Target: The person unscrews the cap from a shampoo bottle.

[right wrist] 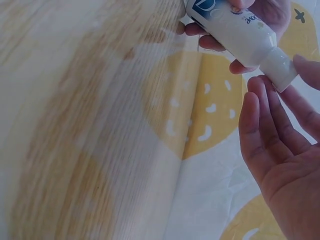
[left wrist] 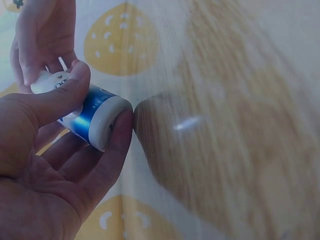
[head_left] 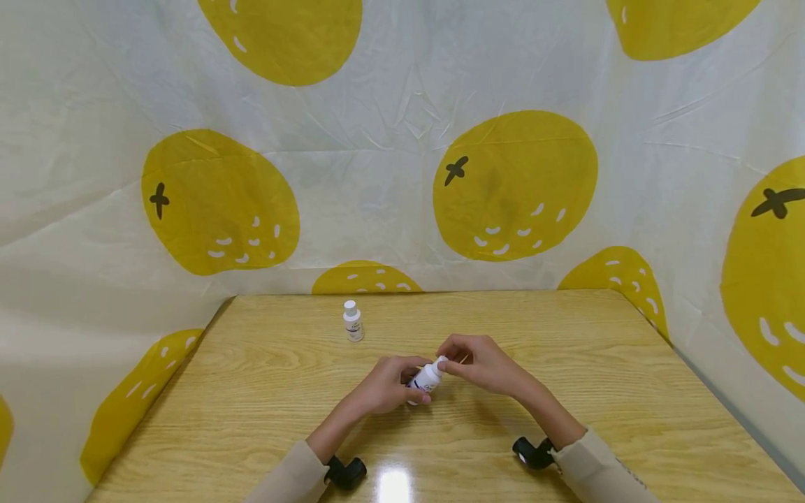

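My left hand [head_left: 385,385] grips a small white bottle [head_left: 427,378] around its body, tilted with its cap toward the upper right. Blue shows on the label in the left wrist view, where fingers lie along the bottle's base [left wrist: 111,120]. At the other end, the thumb and a finger of my right hand [head_left: 487,365] pinch the white cap [right wrist: 278,70]. That cap sits on the bottle's neck. Farther back on the table, left of both hands, a similar white bottle [head_left: 353,325] stands upright with its cap on.
The wooden table [head_left: 264,405] reaches back to a white cloth [head_left: 371,195] printed with yellow fruit, which also hangs along both sides. Black wrist devices [head_left: 346,474] stick out below each forearm, close over the tabletop.
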Motion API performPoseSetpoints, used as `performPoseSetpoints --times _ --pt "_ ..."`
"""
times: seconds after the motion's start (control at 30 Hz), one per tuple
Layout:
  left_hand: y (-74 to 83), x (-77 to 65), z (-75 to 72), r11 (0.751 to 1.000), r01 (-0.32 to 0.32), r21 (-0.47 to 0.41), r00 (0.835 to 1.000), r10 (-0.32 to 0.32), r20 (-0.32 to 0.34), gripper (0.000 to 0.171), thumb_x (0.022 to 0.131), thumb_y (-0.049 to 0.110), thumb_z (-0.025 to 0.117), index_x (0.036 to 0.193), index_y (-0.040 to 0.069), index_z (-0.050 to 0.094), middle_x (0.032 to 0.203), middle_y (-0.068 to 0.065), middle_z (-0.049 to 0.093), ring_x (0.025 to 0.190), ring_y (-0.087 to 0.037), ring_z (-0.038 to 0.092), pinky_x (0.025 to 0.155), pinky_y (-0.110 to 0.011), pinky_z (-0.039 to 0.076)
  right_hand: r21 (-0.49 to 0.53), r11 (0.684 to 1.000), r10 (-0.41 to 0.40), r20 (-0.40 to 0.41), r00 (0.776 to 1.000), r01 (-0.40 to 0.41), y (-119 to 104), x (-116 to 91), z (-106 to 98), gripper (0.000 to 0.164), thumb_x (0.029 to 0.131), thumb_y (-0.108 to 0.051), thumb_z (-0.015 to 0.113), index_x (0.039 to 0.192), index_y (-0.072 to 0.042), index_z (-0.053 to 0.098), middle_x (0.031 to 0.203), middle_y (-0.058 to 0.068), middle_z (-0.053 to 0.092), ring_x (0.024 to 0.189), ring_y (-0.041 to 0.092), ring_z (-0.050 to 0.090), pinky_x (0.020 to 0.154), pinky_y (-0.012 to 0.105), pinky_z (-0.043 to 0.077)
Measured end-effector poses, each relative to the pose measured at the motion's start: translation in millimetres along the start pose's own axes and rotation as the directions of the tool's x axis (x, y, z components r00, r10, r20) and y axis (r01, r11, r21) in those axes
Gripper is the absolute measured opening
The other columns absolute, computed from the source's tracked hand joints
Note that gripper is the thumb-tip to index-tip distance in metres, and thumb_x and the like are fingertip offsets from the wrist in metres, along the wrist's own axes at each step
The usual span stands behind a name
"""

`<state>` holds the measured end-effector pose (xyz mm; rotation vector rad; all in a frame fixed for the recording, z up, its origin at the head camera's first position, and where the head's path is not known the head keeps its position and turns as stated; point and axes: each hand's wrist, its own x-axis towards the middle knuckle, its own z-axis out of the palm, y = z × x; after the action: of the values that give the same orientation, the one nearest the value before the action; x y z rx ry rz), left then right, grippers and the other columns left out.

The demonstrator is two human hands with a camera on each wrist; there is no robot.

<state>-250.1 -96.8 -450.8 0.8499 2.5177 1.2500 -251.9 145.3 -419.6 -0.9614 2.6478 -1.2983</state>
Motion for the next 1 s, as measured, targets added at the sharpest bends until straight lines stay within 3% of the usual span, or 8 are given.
performPoseSetpoints --times 1.0 --pt "-1.5 -0.8 0.6 1.0 -0.021 -0.005 1.0 0.021 -0.008 0.049 0.086 0.014 0.085 0.132 0.016 0.07 0.113 -0.004 0.077 0.097 -0.006 0.071 0.077 -0.022 0.055 -0.001 1.0 -0.016 0.009 1.0 0.016 0.8 0.3 -0.1 0.02 0.097 -0.025 0.074 0.11 -0.01 0.072 0.094 0.001 0.073 0.083 0.009 0.064 0.073 0.027 0.056"
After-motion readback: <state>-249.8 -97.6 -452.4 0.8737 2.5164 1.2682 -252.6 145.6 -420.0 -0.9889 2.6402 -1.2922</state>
